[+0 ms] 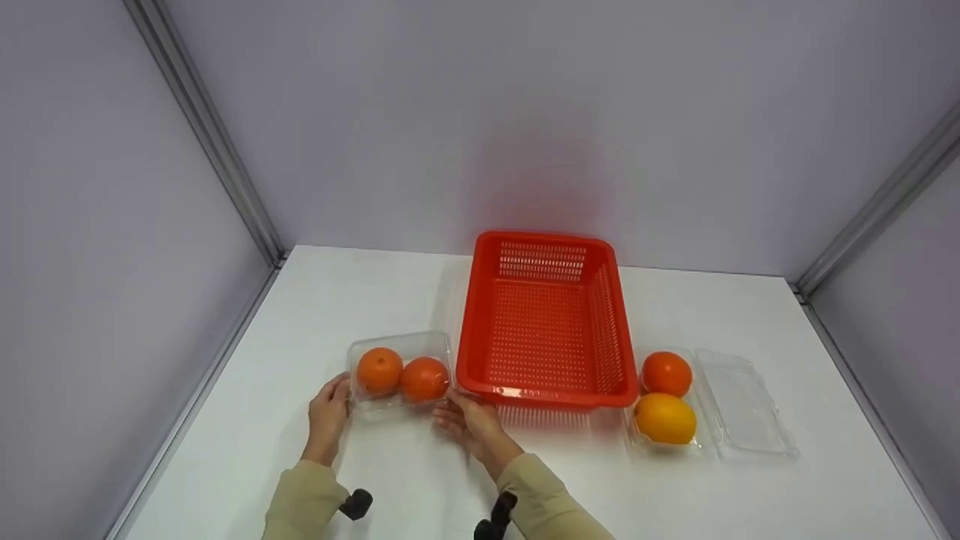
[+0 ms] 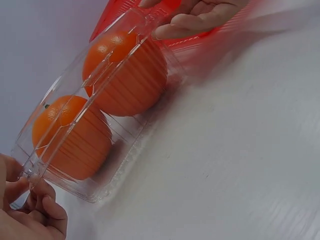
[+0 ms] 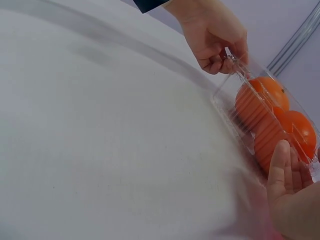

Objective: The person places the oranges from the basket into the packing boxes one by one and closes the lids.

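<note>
A clear plastic clamshell box [image 1: 420, 341] holds two round orange fruits, a left one [image 1: 379, 370] and a redder right one [image 1: 425, 379]. Its lid lies over them, with the rim running around mid-height. My left hand [image 1: 328, 416] pinches the rim at the box's left end, thumb against fingers, as the left wrist view shows. At the front right corner, my right hand [image 1: 476, 427] holds the rim between thumb and fingers, the other fingers spread loosely. Part of that grip is cut off in the right wrist view.
Just right of the box stands a red perforated basket [image 1: 540, 322]. Beyond it, a second clear box [image 1: 701, 442] lies opened flat, its lid [image 1: 742, 401] to the right. It holds an orange-red fruit [image 1: 667, 374] and a yellow-orange one [image 1: 664, 418]. Pale walls enclose the white table [image 1: 555, 480].
</note>
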### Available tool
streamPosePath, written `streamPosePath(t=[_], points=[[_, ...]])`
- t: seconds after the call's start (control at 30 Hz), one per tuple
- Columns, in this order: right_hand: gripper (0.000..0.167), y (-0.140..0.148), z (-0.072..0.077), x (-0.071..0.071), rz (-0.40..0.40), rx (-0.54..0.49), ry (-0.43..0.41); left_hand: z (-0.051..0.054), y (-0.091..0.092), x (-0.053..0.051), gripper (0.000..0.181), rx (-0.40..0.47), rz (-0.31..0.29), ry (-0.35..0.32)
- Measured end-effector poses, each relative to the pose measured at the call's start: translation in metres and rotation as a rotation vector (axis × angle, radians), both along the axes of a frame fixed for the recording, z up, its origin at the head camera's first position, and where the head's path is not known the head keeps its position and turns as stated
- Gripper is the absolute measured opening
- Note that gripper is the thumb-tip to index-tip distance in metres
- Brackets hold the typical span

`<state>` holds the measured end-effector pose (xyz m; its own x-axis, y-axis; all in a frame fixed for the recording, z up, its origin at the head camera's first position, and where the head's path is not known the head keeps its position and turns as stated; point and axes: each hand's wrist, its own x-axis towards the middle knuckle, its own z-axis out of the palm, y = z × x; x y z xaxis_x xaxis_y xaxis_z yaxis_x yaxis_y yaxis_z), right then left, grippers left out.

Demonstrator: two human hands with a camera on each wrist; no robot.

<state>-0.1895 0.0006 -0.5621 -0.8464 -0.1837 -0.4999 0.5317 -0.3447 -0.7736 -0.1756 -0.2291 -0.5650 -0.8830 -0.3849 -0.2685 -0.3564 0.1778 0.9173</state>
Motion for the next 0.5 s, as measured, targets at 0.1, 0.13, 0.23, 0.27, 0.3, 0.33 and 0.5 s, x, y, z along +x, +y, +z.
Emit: streamPosePath(t=[0.1, 0.13, 0.23, 0.27, 0.3, 0.33, 0.5], points=[[0.024, 0.0011, -0.0006, 0.0010, 0.008, 0.010, 0.027, 0.0009, 0.0004, -0.0014, 0.046, 0.034, 0.006, 0.005], [0.025, 0.0013, -0.0005, 0.0013, 0.009, 0.013, 0.035, 0.0011, 0.0006, -0.0017, 0.046, 0.050, 0.014, 0.008], [0.027, 0.0012, -0.0004, 0.0021, 0.011, 0.013, 0.048, 0.0010, 0.0013, -0.0023, 0.046, 0.096, 0.045, 0.018], [0.028, 0.0010, -0.0004, 0.0025, 0.011, 0.011, 0.049, 0.0008, 0.0014, -0.0020, 0.047, 0.113, 0.056, 0.024], [0.028, 0.0008, -0.0004, 0.0029, 0.012, 0.010, 0.048, 0.0006, 0.0016, -0.0014, 0.048, 0.135, 0.066, 0.031], [0.027, 0.0005, -0.0002, 0.0031, 0.012, 0.012, 0.046, 0.0000, 0.0016, -0.0006, 0.048, 0.159, 0.073, 0.038], [0.022, -0.0010, -0.0009, 0.0050, 0.004, 0.018, 0.029, -0.0033, 0.0030, 0.0051, 0.049, 0.255, 0.094, 0.074]])
